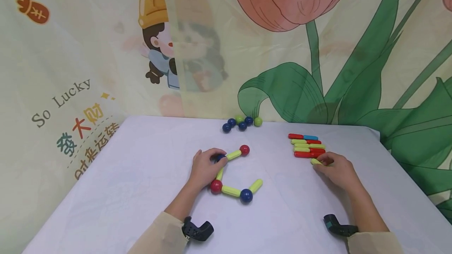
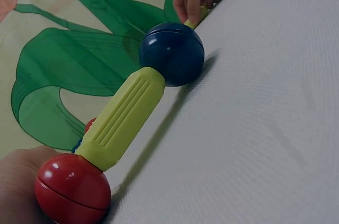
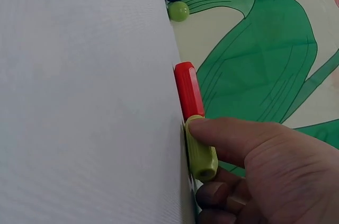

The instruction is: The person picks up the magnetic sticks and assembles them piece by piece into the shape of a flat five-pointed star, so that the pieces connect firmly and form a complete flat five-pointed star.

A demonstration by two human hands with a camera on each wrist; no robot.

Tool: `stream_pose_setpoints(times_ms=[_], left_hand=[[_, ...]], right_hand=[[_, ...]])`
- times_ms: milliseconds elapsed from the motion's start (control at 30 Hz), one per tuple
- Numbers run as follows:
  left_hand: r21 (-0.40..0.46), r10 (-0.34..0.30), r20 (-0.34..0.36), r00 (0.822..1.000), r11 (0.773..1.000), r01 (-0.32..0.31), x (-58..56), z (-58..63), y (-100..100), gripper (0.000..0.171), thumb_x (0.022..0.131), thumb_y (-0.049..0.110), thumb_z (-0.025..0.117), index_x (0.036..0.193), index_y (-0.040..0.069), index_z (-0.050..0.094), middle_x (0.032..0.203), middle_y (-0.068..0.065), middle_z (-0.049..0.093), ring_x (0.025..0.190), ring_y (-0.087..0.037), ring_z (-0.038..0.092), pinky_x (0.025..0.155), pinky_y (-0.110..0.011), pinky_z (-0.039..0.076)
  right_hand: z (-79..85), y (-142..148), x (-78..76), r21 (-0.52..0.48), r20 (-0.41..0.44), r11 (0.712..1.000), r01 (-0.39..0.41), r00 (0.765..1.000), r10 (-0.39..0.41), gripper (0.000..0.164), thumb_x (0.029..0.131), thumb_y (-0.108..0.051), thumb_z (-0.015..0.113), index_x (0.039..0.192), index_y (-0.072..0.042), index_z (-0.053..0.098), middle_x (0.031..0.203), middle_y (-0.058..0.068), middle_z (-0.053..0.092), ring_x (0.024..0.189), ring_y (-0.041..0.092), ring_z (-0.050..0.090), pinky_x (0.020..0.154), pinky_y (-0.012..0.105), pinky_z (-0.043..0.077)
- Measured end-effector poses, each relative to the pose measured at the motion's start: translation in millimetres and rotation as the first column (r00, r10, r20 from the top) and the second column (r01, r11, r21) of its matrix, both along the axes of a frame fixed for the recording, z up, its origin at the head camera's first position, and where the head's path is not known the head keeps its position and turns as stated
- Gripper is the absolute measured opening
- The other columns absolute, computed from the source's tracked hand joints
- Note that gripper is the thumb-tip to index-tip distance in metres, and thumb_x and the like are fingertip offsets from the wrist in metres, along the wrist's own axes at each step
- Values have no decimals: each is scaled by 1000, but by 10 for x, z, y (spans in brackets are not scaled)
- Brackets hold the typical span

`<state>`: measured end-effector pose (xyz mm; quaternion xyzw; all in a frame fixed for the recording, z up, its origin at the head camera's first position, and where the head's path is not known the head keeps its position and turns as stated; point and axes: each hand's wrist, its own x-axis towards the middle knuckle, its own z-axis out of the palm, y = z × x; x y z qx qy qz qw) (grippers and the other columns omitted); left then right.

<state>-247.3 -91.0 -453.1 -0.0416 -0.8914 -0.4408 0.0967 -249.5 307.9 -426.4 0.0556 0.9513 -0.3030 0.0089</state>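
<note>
My left hand (image 1: 207, 167) grips a dark blue ball (image 1: 220, 157) at the upper left corner of a half-ring of magnetic balls and rods. From that ball one yellow-green rod (image 1: 233, 155) leads to a red ball (image 1: 244, 150). Another runs down to a second red ball (image 1: 216, 186), then a rod (image 1: 231, 191), a blue ball (image 1: 246, 195) and a free-ended rod (image 1: 256, 185). Over on the right, my right hand (image 1: 337, 167) pinches a yellow-green rod (image 3: 201, 152) between thumb and fingers, beside a red rod (image 3: 189, 89). Its far end is partly hidden in the head view.
Red, yellow-green and blue rods (image 1: 307, 145) lie in stacked rows just beyond my right hand. Several blue and green balls (image 1: 242, 126) sit at the table's back edge, by a printed cloth (image 1: 212, 105). White cloth covers the table (image 1: 155, 144).
</note>
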Motion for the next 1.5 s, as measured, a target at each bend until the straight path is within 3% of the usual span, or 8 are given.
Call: stream_pose_setpoints(times_ms=[533, 867, 1167, 1500], left_hand=[[2, -4, -4, 1000, 1000, 4, -9, -7, 1, 25, 95, 28, 73, 116, 16, 75, 122, -7, 74, 129, -29, 63, 130, -56, 10], [8, -5, 0, 1000, 1000, 5, -10, 0, 12, 25, 94, 28, 73, 116, 15, 75, 123, -7, 74, 129, -29, 63, 130, -56, 10], [12, -10, -1, 1000, 1000, 10, -3, -5, -1, 24, 94, 28, 73, 115, 16, 75, 122, -8, 74, 128, -30, 63, 130, -56, 10], [12, -8, 0, 1000, 1000, 8, -11, -6, 4, 24, 94, 28, 73, 116, 16, 75, 123, -7, 74, 129, -29, 63, 130, -56, 10]], right_hand=[[88, -220, 5, -60, -111, 994, -89, 990, 82, 45, 99, -30, 69, 128, 3, 62, 118, 25, 63, 102, 34, 55, 67, 28, 53], [146, -347, -71, -111, -106, 989, -97, 991, 85, 47, 98, -30, 69, 133, 1, 60, 131, 27, 57, 118, 41, 48, 73, 25, 54], [111, -486, -164, -164, -136, 979, -123, 985, 101, 41, 98, -28, 70, 128, -1, 64, 120, 23, 63, 109, 34, 54, 71, 26, 54], [109, -732, -241, -198, -103, 975, -105, 991, 85, 44, 95, -30, 74, 131, -6, 63, 127, 20, 62, 116, 34, 57, 77, 26, 56]])
